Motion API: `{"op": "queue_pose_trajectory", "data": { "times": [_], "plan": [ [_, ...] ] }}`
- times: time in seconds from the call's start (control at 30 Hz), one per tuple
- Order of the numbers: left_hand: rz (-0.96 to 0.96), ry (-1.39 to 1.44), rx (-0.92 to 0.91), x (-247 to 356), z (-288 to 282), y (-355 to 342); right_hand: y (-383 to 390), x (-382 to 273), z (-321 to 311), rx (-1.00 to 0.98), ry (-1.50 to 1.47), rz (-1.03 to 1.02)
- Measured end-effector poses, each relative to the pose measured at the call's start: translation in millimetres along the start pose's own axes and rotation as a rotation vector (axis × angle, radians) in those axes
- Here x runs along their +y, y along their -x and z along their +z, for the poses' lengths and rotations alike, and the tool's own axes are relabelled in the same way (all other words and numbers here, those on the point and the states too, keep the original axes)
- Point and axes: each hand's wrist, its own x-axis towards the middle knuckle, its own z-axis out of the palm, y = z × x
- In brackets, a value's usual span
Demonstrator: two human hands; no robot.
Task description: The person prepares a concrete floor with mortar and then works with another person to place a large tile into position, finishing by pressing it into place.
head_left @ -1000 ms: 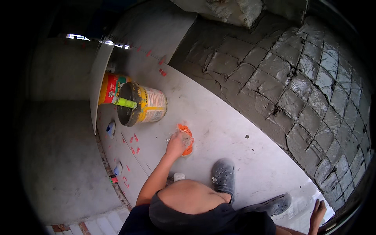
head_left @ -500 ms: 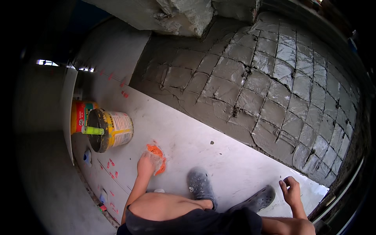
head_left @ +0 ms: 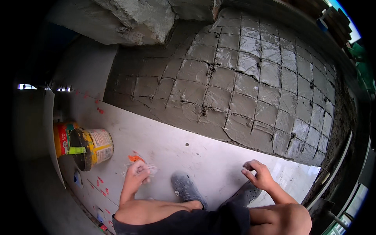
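On the pale slab lies a crumpled clear plastic bag (head_left: 152, 169) with something bright orange (head_left: 136, 158) in or beside it. My left hand (head_left: 137, 174) is over the bag, fingers curled closed and covering part of it. Anything inside those fingers is hidden. My right hand (head_left: 258, 174) hovers over my right clog (head_left: 244, 192), thumb and fingers bent together; whether a small thing sits between them I cannot make out. My left grey clog (head_left: 187, 190) rests on the slab between the hands.
Grey wet mortar (head_left: 219, 90), scored in a grid, borders the white slab (head_left: 164, 131). A yellow bucket (head_left: 100, 145) lies tipped at the left, with a green-yellow tube (head_left: 74, 150) by its dark end. Rough concrete (head_left: 133, 19) juts in at the top. A pale bar (head_left: 333, 172) runs along the right.
My left hand has drawn back from the orange thing and turned, its fingers curling. My right hand has come inward, from beside the right clog to above it. The whole view has shifted.
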Motion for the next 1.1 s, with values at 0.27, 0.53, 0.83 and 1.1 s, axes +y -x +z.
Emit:
{"op": "queue_pose_trajectory", "data": {
  "times": [0.27, 0.53, 0.83, 1.1],
  "plan": [
    [-0.245, 0.458, -0.865, 7, 161, -57, -22, -45, 37, -0.227, -0.331, -0.147],
    [-0.150, 0.425, -0.841, 1, 196, -52, -9, -12, 48, -0.146, -0.311, -0.076],
    [-0.110, 0.216, -0.854, -7, 213, -48, 13, 12, 50, -0.150, -1.013, 0.215],
    [-0.107, 0.163, -0.804, -27, 204, -50, 91, 91, -76, 0.606, -0.129, 0.501]
  ]
}}
